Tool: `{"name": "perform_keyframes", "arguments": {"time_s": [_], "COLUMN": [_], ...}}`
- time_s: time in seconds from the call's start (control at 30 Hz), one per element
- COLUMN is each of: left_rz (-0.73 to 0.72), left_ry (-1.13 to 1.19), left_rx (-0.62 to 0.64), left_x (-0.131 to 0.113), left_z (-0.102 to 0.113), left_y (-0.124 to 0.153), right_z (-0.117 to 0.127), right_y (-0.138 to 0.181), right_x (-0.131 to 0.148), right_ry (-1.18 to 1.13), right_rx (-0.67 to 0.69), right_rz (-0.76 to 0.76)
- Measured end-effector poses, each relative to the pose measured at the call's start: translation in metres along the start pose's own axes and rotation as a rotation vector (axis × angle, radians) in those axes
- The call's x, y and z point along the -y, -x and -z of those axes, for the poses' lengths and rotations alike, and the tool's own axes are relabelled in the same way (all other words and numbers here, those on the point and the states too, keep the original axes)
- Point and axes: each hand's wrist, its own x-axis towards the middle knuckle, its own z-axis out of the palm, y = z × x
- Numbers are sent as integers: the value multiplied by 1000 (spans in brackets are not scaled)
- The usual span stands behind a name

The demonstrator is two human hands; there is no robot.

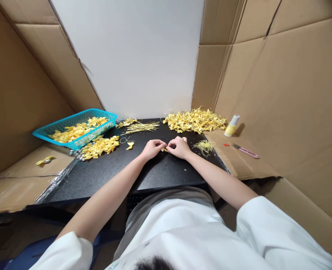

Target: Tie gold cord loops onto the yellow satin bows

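Note:
My left hand [154, 148] and my right hand [179, 147] meet over the middle of the black table [109, 176], fingertips pinched close together. Between them shows a small yellow ribbon bow [164, 150] with a shiny silver bit, mostly hidden by the fingers. Both hands appear closed on it. Left of my left hand lie a single yellow bow [130, 145] and a thin loop of cord. A heap of yellow bows [100, 147] sits farther left, with silver bells or beads [77, 154] at its edge.
A turquoise basket [37, 134] of bows stands at the left. Cut gold cords [142, 127] and a large pile of corded bows [195, 120] lie at the back. To the right are cord scraps [204, 147], a thread spool [232, 125] and a pink-handled cutter [246, 151]. Cardboard walls [289, 93] enclose the sides.

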Motion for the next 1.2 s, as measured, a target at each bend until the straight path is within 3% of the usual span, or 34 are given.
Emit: {"name": "perform_keyframes", "arguments": {"time_s": [0.23, 1.2], "left_rz": [-5, -4], "left_ry": [4, -43], "left_rx": [-3, 4], "left_x": [-1, 0], "left_z": [-1, -1], "left_y": [1, 1], "right_z": [2, 3], "right_y": [0, 1], "right_x": [1, 3], "right_ry": [16, 58], "right_rx": [-53, -74], "right_rz": [-44, 32]}}
